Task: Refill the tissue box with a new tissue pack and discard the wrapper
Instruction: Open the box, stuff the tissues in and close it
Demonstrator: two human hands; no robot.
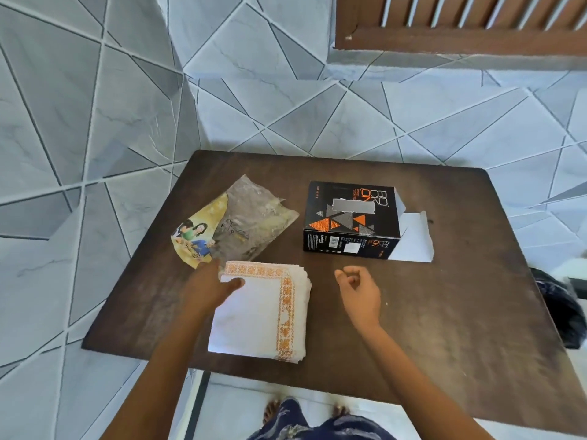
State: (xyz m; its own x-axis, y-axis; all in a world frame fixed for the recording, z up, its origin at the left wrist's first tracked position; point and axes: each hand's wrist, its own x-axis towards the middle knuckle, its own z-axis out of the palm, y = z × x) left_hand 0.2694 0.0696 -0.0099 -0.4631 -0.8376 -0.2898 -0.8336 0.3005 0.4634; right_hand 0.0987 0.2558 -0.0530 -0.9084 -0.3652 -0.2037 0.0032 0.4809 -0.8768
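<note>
- My left hand rests on the far-left corner of the tissue stack; its fingers lie flat and spread over the top sheet with the thumb across the orange border, pressing down, not pinching. I judge that this pins the loose sheets so they stay squared.
- My right hand hangs just right of the stack, apart from it and holding nothing. Its fingers are curled loosely inward with thumb and fingertips nearly meeting. It looks ready to take the stack's right edge.
- The tissue stack lies bare on the table, near my edge, already out of its plastic. It is the landmark for the rest.
- The wrapper lies flat and empty just beyond the stack's far-left corner, close beside my left hand, perhaps touching it. It is not yet discarded.
- The tissue box stands beyond the stack and to its right, slot side up. Its right end is open, with the white flap folded down onto the table. I judge that end is meant to take the stack.
- A dark bag sits on the floor far right of the stack, past the table's edge, possibly for the wrapper.
- Next step, as I judge it: lift the stack with both hands and slide it in through the open end.
</note>
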